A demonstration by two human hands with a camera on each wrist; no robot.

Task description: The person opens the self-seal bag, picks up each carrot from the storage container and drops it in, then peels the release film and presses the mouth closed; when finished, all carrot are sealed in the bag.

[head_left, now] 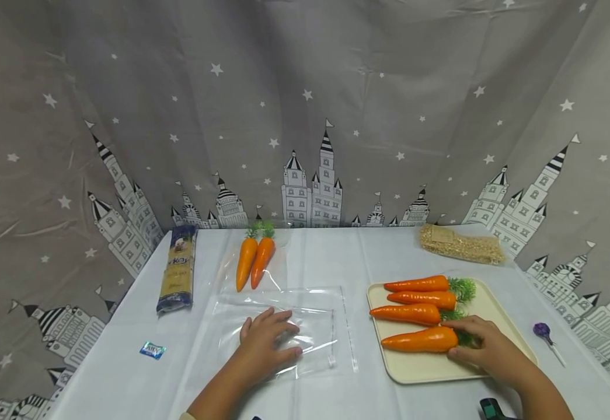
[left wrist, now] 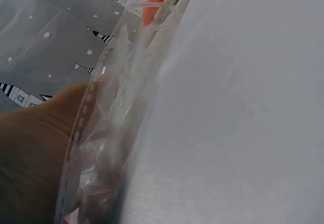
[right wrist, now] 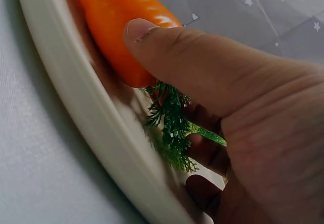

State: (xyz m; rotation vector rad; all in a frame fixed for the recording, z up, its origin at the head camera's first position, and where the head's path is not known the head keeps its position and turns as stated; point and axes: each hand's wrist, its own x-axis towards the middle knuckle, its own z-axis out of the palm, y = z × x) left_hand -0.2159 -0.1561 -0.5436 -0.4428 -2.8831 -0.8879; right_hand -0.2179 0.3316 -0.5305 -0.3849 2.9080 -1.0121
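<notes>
Right hand (head_left: 485, 347) grips carrot (head_left: 420, 340); left hand (head_left: 268, 341) presses bag (head_left: 315, 332).

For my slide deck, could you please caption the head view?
Left hand rests on a clear bag while right hand grips a carrot on a tray.

The small blue packet's (head_left: 152, 350) print is perhaps lettering, too small to read.
</notes>
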